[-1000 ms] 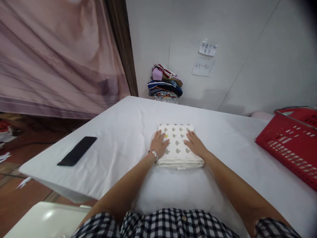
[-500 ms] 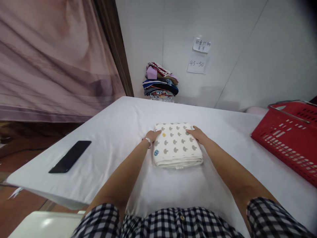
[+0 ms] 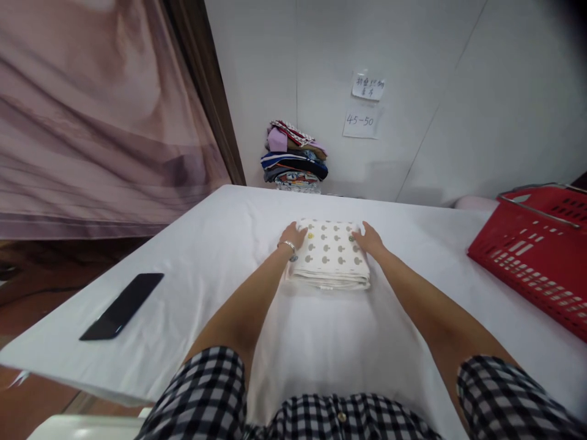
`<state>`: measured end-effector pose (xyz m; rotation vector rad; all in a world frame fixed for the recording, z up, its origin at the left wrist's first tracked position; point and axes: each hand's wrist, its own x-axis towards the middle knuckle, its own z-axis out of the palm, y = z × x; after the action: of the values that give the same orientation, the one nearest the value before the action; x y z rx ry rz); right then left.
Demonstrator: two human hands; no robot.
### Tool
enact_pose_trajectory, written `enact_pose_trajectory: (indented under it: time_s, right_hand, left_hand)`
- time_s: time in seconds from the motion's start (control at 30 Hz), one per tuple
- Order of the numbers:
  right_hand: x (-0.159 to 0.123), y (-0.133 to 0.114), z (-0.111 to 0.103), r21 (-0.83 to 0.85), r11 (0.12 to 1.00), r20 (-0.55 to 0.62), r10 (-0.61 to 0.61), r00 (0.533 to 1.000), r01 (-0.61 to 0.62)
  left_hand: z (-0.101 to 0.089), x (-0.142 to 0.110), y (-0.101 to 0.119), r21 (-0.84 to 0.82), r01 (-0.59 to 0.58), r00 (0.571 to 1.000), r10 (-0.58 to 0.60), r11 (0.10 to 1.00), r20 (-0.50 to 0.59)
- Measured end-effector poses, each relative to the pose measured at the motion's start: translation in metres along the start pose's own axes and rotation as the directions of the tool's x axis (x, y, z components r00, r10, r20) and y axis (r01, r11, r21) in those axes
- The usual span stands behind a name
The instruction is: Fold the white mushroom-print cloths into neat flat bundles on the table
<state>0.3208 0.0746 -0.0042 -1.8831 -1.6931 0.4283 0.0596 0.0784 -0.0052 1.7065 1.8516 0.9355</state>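
Note:
A thick folded white cloth (image 3: 331, 250) printed with grey mushrooms lies on the white-covered table (image 3: 220, 244), its layered fold facing me. My left hand (image 3: 293, 236), with a silvery bracelet at the wrist, grips its left side, thumb on top. On the opposite side my right hand (image 3: 369, 239) holds the right edge the same way. The fingers of both hands are partly hidden behind the cloth's sides.
A black phone (image 3: 123, 307) lies on the table's left part. A red plastic basket (image 3: 536, 244) stands at the right. Against the wall is a stack of folded fabrics (image 3: 296, 159); two paper notes (image 3: 361, 122) hang above. A pink curtain (image 3: 105, 122) hangs at left.
Both hands have moved a little farther from me with the folded cloth, toward the wall. The view has shifted slightly.

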Motion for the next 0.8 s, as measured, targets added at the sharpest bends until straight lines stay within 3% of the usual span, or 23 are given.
enact_pose_trajectory:
  time_s: [0.1,0.2,0.27,0.4,0.6,0.8]
  right_hand:
    - [-0.016,-0.005,0.008,-0.128,0.975,0.038,-0.181,0.983,0.184]
    - [-0.042,-0.009,0.02,-0.225,0.934,0.204,-0.233,0.951,0.277]
    - [-0.054,-0.011,0.025,-0.284,0.916,0.277,-0.204,0.939,0.283]
    - [-0.058,-0.012,0.024,-0.281,0.926,0.292,-0.169,0.942,0.253]
    - [-0.071,0.003,0.012,0.03,0.992,0.271,-0.123,0.955,0.119]
    - [-0.111,0.029,0.004,0.35,0.934,0.159,0.016,0.987,-0.071]
  left_hand:
    - [0.014,-0.019,-0.004,0.175,-0.145,0.979,0.116,0.974,0.168]
    - [0.021,-0.039,-0.013,0.344,-0.27,0.938,0.165,0.899,0.305]
    - [0.021,-0.044,-0.018,0.368,-0.272,0.936,0.155,0.889,0.317]
    - [0.016,-0.043,-0.019,0.307,-0.264,0.933,0.161,0.915,0.322]
    - [0.001,-0.062,-0.027,0.169,-0.07,0.986,0.042,0.983,0.159]
    - [-0.025,-0.091,-0.031,0.048,0.156,0.981,-0.161,0.987,0.111]
